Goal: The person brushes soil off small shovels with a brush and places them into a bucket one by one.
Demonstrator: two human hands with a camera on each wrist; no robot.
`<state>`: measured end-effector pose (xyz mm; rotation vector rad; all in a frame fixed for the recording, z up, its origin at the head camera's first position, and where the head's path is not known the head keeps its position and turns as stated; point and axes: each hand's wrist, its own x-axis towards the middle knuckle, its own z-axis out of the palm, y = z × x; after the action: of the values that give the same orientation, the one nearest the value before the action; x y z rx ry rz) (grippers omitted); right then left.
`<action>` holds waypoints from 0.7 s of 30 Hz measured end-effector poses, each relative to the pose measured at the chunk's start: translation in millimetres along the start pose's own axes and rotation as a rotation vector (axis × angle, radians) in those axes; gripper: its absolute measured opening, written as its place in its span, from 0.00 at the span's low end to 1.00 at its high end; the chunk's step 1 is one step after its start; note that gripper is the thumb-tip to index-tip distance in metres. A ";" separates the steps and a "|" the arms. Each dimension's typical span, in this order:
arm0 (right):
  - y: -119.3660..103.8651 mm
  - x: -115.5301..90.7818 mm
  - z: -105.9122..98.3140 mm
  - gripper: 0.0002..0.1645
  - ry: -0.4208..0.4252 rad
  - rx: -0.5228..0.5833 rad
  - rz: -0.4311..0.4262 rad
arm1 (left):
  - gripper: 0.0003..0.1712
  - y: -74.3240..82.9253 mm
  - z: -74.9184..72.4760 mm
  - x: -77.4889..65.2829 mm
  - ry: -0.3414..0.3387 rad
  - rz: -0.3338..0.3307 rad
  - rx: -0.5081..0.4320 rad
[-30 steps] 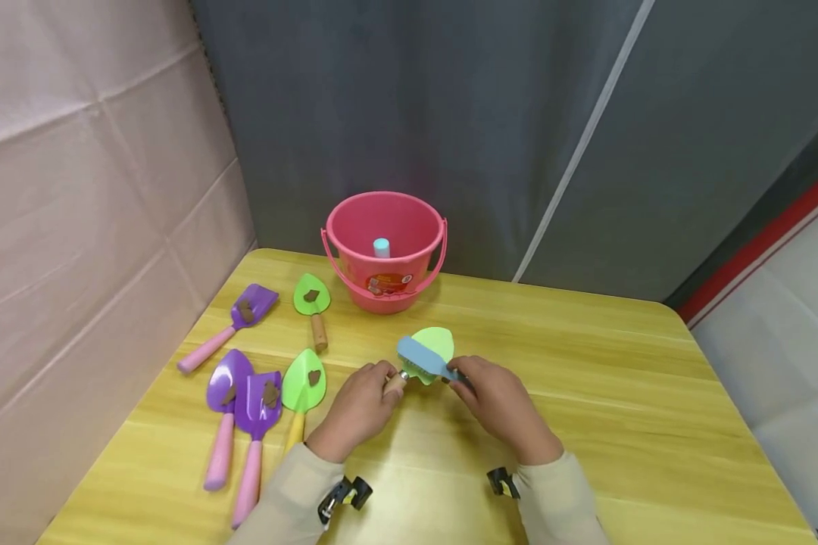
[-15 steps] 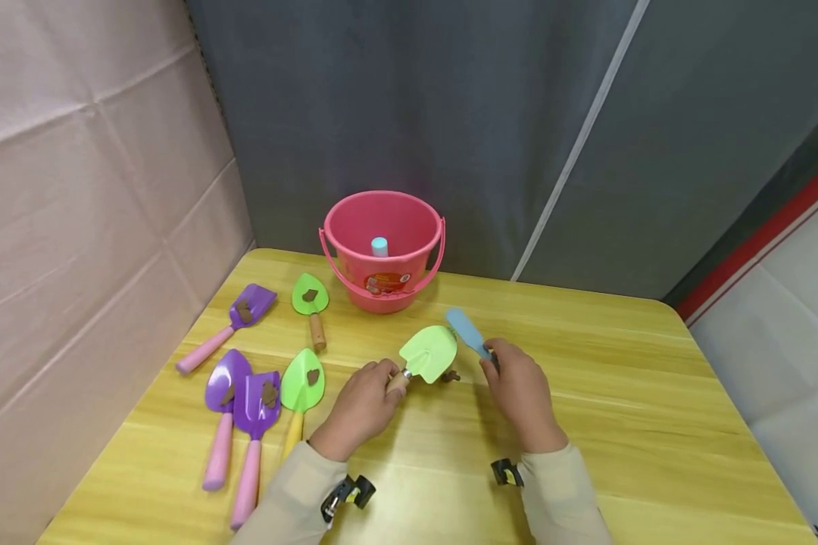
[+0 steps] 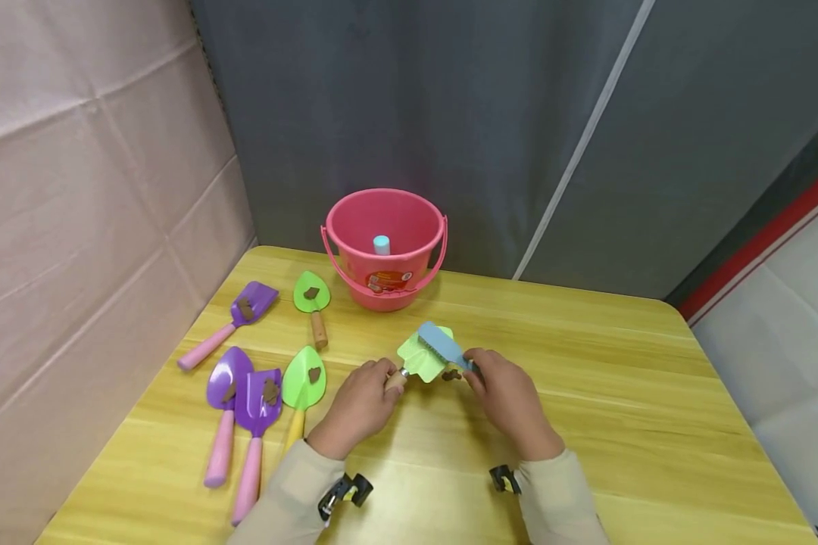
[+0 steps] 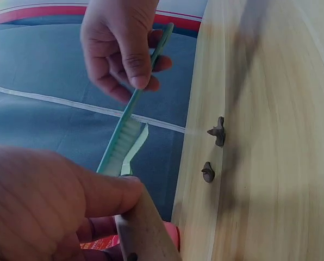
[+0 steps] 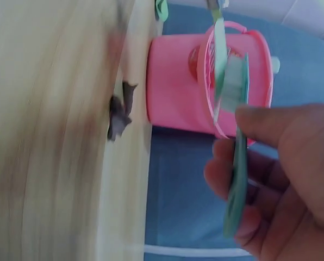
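Note:
My left hand (image 3: 358, 405) grips the wooden handle (image 4: 145, 228) of a small light green trowel (image 3: 423, 362), held above the table. In my right hand (image 3: 511, 397) is a blue-green brush (image 3: 441, 342), pinched by its handle. Its pale bristles (image 5: 232, 81) face the trowel blade and appear to touch it in the right wrist view. Below the trowel, dark brown clumps (image 3: 452, 375) lie on the wooden table; the left wrist view has two of them, one clump (image 4: 218, 132) beyond the other (image 4: 207, 172).
Behind the hands stands a pink bucket (image 3: 384, 280) with a light blue cylindrical end (image 3: 381, 244) inside. On the left lie purple shovels (image 3: 259, 405) with pink handles and two green trowels (image 3: 304, 382), all bearing brown patches. A grey curtain (image 3: 409, 113) hangs at the back.
The brush swung off the trowel to the right half a second ago and is now back over the blade. Brown clumps under the trowel have come into view. The left hand has stayed nearly still.

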<state>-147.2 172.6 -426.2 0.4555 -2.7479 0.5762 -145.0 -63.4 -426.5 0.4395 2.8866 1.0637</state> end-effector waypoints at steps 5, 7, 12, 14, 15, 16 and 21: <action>16.1 1.7 -7.0 0.15 0.107 -0.046 0.116 | 0.08 0.7 -8.6 2.7 -0.011 0.013 0.012; 21.2 1.7 -12.2 0.15 0.149 -0.048 0.152 | 0.08 5.2 -18.8 5.3 -0.029 0.026 0.000; 28.1 1.0 -20.9 0.15 0.166 -0.012 0.185 | 0.13 28.7 -69.2 21.5 -0.049 0.076 -0.079; 28.5 0.6 -21.0 0.15 0.149 0.004 0.194 | 0.15 40.3 -92.9 33.0 -0.022 0.111 -0.109; 28.4 0.5 -20.5 0.15 0.140 0.010 0.199 | 0.16 45.9 -104.4 39.7 0.001 0.130 -0.119; 28.2 0.1 -19.8 0.15 0.133 0.018 0.205 | 0.17 51.5 -115.0 46.6 0.029 0.148 -0.124; 26.4 -1.7 -16.4 0.14 0.115 0.036 0.215 | 0.21 68.0 -159.4 84.6 0.159 0.118 -0.137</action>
<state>-151.7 203.0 -421.4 0.1300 -2.6968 0.6823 -229.5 -91.4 -255.5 0.5480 2.9280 1.3641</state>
